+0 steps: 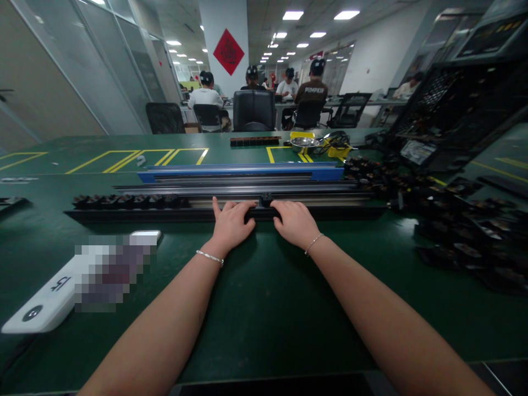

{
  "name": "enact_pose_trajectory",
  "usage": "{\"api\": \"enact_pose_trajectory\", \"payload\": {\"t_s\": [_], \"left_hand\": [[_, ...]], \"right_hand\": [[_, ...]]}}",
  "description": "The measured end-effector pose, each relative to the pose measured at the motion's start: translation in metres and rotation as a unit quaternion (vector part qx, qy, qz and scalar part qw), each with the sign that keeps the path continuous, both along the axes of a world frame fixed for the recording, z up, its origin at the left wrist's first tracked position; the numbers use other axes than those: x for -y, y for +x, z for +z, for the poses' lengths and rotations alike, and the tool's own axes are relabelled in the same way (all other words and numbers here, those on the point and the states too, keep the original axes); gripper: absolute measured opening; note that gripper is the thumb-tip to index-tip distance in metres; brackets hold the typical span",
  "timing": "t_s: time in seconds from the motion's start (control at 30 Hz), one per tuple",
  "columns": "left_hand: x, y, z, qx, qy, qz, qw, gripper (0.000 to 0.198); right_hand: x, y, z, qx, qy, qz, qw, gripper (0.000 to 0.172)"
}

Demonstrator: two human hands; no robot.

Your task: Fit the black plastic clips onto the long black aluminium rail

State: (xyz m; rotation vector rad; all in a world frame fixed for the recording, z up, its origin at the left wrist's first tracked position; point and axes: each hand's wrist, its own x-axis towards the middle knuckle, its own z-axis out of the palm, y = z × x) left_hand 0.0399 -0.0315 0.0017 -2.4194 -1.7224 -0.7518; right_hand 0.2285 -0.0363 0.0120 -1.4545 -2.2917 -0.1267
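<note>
A long black rail tray [338, 212] lies crosswise in front of me. A small black block [267, 197] sits on it, between the fingertips of my two hands. My left hand [231, 224] is closed in a pinch at the block's left side, with its little finger raised. From the right, my right hand [296, 221] closes on the same block, thumb low at the tray's front edge. Several similar black parts [127, 202] stand in a row along the tray's left half. The fingertips partly hide the block's lower portion.
Behind the tray lie grey metal rails [231, 188] and a blue rail [165, 175]. A pile of black parts [466, 236] spreads at right. A white device [45, 297] with a blurred screen lies at left. A metal bowl [304, 144] and seated people [315, 82] are farther back.
</note>
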Motion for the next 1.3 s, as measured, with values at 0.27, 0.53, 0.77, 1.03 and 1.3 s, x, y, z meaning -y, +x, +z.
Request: {"api": "enact_pose_trajectory", "payload": {"t_s": [0.27,0.53,0.77,1.03,1.3], "left_hand": [[-0.0005,-0.0005,-0.0007,0.001,0.002,-0.002,1.000,0.038],[-0.0005,-0.0005,-0.0001,-0.001,0.003,-0.001,1.000,0.037],[-0.0009,-0.0005,-0.0004,0.000,0.003,-0.003,1.000,0.037],[0.0003,-0.0011,0.0007,0.000,-0.001,-0.001,1.000,0.037],[0.0002,-0.0006,0.0015,-0.001,-0.010,0.000,1.000,0.038]], "right_hand": [[-0.0020,0.0015,-0.0002,-0.001,-0.008,0.001,1.000,0.035],[-0.0030,0.0037,-0.0006,0.004,-0.007,-0.003,1.000,0.033],[-0.0029,0.0049,0.0004,0.005,-0.009,-0.006,1.000,0.032],[-0.0033,0.0055,0.0025,0.020,-0.024,-0.013,0.999,0.031],[0.0002,0.0072,0.0070,0.022,-0.028,-0.027,0.999,0.028]]}}
